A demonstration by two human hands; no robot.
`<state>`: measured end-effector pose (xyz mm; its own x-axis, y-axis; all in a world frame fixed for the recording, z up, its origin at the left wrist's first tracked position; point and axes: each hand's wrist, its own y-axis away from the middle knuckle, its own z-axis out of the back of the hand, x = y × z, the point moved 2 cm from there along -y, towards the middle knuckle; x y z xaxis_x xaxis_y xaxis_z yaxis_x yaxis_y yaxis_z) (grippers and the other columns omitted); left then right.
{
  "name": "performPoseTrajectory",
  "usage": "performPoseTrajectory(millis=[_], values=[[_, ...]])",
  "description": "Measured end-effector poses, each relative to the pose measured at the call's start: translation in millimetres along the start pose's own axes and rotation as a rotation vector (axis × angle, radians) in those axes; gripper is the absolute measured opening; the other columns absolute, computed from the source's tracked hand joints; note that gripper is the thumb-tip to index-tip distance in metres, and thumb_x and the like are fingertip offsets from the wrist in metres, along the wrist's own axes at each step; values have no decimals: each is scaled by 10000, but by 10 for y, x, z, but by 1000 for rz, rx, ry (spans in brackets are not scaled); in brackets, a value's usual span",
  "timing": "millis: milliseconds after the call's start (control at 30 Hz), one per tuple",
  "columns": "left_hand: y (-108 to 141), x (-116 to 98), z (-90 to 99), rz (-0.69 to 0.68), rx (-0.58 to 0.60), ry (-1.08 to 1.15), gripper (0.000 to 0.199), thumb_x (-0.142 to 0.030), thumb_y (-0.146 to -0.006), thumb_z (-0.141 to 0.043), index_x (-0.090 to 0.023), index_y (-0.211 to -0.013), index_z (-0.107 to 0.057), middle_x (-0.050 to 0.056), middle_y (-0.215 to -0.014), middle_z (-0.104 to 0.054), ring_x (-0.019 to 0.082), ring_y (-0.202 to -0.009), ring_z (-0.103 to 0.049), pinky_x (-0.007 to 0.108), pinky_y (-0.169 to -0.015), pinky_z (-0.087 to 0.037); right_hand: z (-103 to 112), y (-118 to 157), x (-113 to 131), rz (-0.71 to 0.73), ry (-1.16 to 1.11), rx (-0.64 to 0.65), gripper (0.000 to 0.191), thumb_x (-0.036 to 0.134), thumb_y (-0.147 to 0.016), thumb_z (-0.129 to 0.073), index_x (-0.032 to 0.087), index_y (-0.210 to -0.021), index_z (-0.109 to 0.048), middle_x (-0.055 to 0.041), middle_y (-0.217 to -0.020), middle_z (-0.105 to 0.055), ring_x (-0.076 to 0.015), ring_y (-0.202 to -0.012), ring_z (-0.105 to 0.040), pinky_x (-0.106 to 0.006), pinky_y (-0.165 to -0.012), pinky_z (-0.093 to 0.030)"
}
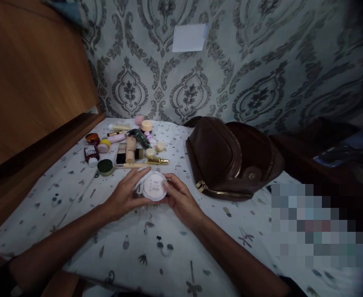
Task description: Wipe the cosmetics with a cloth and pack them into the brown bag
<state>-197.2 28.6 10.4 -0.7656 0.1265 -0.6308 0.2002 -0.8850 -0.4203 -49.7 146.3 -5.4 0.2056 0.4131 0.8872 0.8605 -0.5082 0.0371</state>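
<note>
A white round case (154,186) with faint small print on its face is held between both hands, above the cloth. My left hand (124,196) is closed round its left side, thumb below and fingers along the top. On the other side, my right hand (181,199) grips the edge, with the thumb on the printed face. Just beyond the hands lie a makeup brush (134,165), a dark green round jar (105,167) and a gold tube (158,161). A beige bottle (131,149) is a little farther back.
A brown leather bag (214,159) sits unzipped at the right. Several other cosmetics, including a dark red bottle (91,154) and an amber jar (92,138), are spread over the patterned cloth (113,251). Wooden furniture (35,62) borders the left; a patterned wall (156,86) stands behind.
</note>
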Motion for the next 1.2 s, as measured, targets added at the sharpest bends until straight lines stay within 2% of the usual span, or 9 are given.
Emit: performPoseTrajectory(millis=[167, 267, 367, 500, 600, 767, 967, 1200], values=[[13, -14, 15, -41, -14, 24, 734, -552, -814, -689, -245, -1443, -467, 121, -1313, -598, 297, -1190, -570, 395, -987, -490, 12, 6, 59, 9, 14, -28, 307, 409, -721, -809, 215, -867, -622, 26, -802, -633, -110, -668, -564, -192, -516, -473], [-3, -6, 44, -68, -68, 42, 633, -510, -852, -670, -250, -1408, -515, 119, -1288, -625, 288, -1168, -591, 398, -963, -501, 8, 1, 76, -4, -8, -36, 337, 358, -690, -839, 207, -928, -655, 19, -816, -650, -101, -687, -555, -182, -546, -453], [-19, 10, 62, -94, -118, 83, 541, -468, -887, -644, -255, -1376, -556, 118, -1271, -643, 285, -1150, -607, 407, -956, -503, 7, -5, 74, -43, -39, -18, 461, 318, -655, -861, 221, -1066, -675, 3, -891, -678, -107, -707, -565, -186, -536, -440], [-18, 19, 50, -98, -98, 114, 526, -431, -911, -625, -252, -1398, -539, 119, -1310, -626, 286, -1184, -591, 401, -980, -488, 3, -1, 50, -99, -89, 8, 592, 285, -627, -878, 249, -1171, -649, -13, -992, -698, -142, -795, -625, -217, -593, -501], [-9, -7, 47, -86, -54, 136, 570, -450, -923, -598, -247, -1443, -485, 117, -1370, -584, 296, -1236, -551, 407, -1023, -459, -13, 5, 33, -104, -103, 13, 582, 266, -621, -886, 243, -1150, -644, -15, -990, -703, -157, -840, -651, -249, -661, -550], [-18, -61, 70, 21, -47, 180, 465, -394, -1034, -337, -215, -1431, -501, 102, -1429, -537, 262, -1327, -475, 397, -1094, -401, -25, -5, 10, -82, -143, -3, 489, 288, -676, -859, 231, -1111, -644, -22, -1002, -704, -165, -852, -671, -292, -712, -588], [-27, -44, 46, -2, -23, 158, 456, -342, -1018, -399, -197, -1446, -461, 109, -1444, -524, 240, -1336, -477, 381, -1109, -388, 7, -12, 4, -35, -163, -5, 389, 299, -697, -845, 231, -1034, -661, -11, -988, -692, -161, -814, -674, -287, -661, -603], [-18, -41, 68, 129, -116, 138, 340, -360, -978, -477, -176, -1254, -552, 98, -1252, -646, 252, -1172, -594, 360, -980, -474, 1, -10, 1, -23, -158, -39, 468, 268, -681, -852, 254, -1102, -648, -19, -1059, -684, -182, -881, -677, -311, -690, -621]])
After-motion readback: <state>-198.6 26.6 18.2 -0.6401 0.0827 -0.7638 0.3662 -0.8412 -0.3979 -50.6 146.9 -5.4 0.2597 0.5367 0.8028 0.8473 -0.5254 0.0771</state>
